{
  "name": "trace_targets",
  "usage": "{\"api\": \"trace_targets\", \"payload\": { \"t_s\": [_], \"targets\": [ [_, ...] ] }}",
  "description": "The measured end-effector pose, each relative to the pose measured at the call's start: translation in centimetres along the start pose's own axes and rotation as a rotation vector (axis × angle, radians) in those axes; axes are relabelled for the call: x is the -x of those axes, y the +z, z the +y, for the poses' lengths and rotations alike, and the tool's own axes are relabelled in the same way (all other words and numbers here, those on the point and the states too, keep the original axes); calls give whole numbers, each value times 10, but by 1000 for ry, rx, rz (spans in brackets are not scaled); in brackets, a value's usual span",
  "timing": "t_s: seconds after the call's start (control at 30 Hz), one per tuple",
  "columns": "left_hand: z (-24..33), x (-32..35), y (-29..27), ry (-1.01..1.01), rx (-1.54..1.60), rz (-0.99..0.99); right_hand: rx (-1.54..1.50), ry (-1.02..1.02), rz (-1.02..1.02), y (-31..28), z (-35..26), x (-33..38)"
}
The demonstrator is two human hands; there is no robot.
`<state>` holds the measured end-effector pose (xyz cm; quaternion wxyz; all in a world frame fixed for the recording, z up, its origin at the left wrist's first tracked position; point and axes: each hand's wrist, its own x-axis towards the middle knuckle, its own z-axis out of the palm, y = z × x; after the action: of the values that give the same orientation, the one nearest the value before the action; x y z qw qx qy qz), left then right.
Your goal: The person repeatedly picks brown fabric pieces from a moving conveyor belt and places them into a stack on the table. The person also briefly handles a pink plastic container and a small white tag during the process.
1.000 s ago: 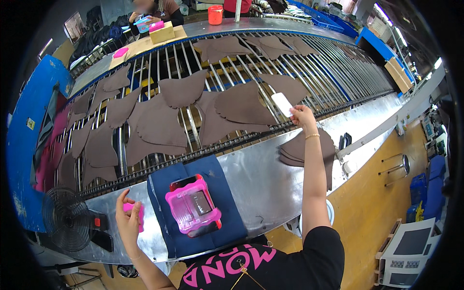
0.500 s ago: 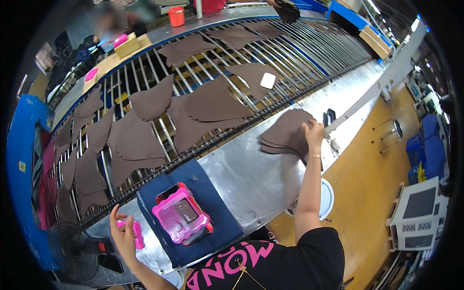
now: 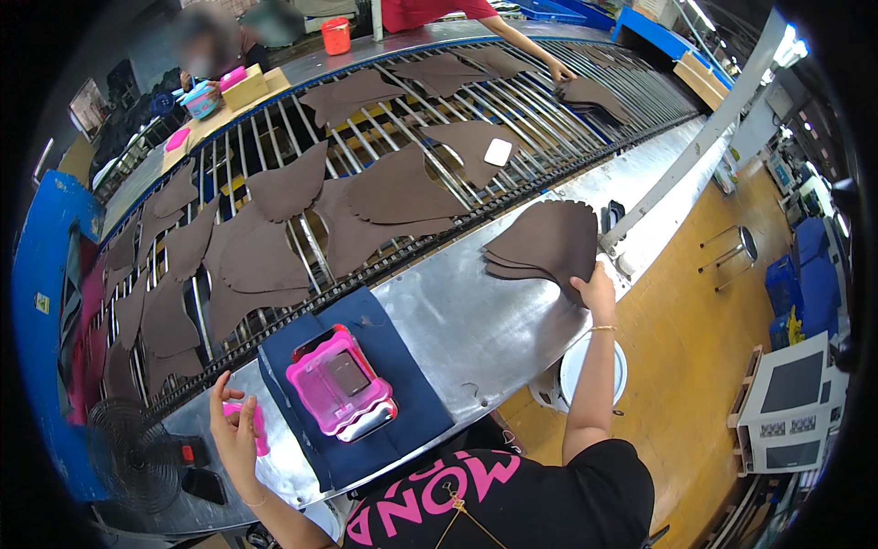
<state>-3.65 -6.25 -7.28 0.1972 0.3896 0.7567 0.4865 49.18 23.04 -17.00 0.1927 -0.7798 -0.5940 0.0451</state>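
Observation:
At the right of the metal table, a stack of dark brown, scallop-edged sheet pieces (image 3: 546,240) lies partly lifted. My right hand (image 3: 596,291) grips its near right corner, thumb on top; the fingers underneath are hidden. My left hand (image 3: 234,428) hovers at the table's near left with fingers apart and nothing visible in it. Just beside it lies a small pink object (image 3: 260,430), partly covered by the hand. Between my hands, a pink wavy-edged case with a clear window (image 3: 338,384) rests on a dark blue sheet (image 3: 416,403).
Beyond the table runs a roller conveyor (image 3: 521,114) carrying several brown pieces (image 3: 402,188) and a white square (image 3: 498,152). Another person's hand (image 3: 560,71) touches a brown stack (image 3: 593,99) there. A slanted white post (image 3: 695,137) rises at right; a black fan (image 3: 137,457) stands at left.
My right hand has slid nearer along the stack's right edge, and the stack has turned and lifted slightly. The other person's brown stack has come down onto the rollers. My left hand barely moved.

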Motion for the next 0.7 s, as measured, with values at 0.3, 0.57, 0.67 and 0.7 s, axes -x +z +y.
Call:
{"api": "trace_targets", "payload": {
  "t_s": [0.3, 0.57, 0.67, 0.7],
  "targets": [
    [34, -11, 23, 151, 73, -41, -801, -231, -167, -104, -103, 44],
    [64, -34, 32, 254, 378, -148, -1421, -683, -759, -99, -236, 122],
    [62, -21, -6, 169, 418, -17, -1270, -916, -638, -62, -262, 140],
    [61, -15, -19, 171, 418, 58, -1177, -990, -610, -56, -267, 144]
  ]
}}
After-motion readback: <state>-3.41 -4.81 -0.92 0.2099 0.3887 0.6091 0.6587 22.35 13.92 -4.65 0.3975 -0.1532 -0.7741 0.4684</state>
